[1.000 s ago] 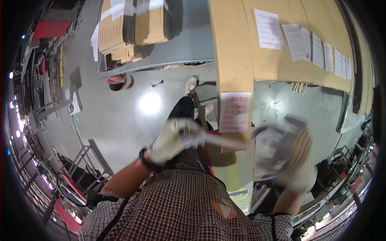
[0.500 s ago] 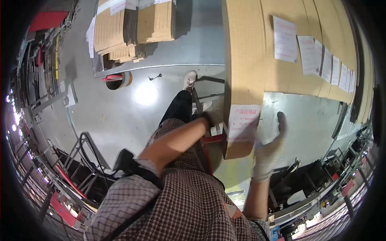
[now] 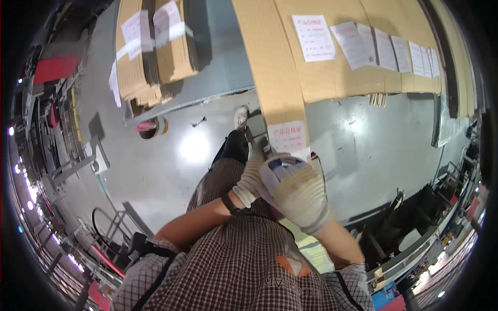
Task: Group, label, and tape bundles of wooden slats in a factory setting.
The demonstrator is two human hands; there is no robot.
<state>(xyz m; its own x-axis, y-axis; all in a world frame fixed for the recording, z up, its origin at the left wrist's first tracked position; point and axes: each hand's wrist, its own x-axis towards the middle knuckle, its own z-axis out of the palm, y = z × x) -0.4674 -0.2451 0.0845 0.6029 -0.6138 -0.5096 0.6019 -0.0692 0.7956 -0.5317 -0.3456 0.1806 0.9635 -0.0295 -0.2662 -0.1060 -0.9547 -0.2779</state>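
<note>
Right hand has moved over the cardboard, beside the left hand; neither grip's closure can be made out.

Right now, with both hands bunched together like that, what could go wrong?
The gloved right hand overlaps the lower edge of the printed sheet at the cardboard's near end, so it might crease or shift it. It also hides much of the left hand, so a poor grip there could go unnoticed. The overlapping sheets farther up might slide if the cardboard is jolted; whether they're fastened isn't clear.
</note>
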